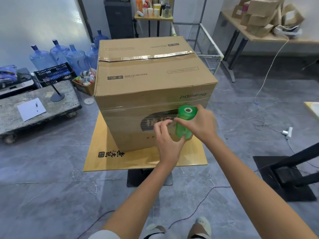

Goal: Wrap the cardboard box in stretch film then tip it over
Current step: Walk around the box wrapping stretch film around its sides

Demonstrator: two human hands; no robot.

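A large brown cardboard box (pixel 148 80) with a taped top stands upright on a flat cardboard sheet (pixel 107 156) over a small stand. A clear band of stretch film runs around its lower half. In front of the near face, a green roll of stretch film (pixel 185 121) is held upright. My right hand (pixel 200 123) grips the roll from the right side. My left hand (pixel 168 140) holds the roll's lower left, thumb under it and fingers curled at the film against the box.
A low grey trolley (pixel 38 107) with a paper sheet stands at the left, blue water jugs (pixel 57 54) behind it. A wire cart (pixel 207 47) is behind the box, a table of cartons (pixel 265 19) back right. Cables cross the floor; a black stand base (pixel 284 176) lies at right.
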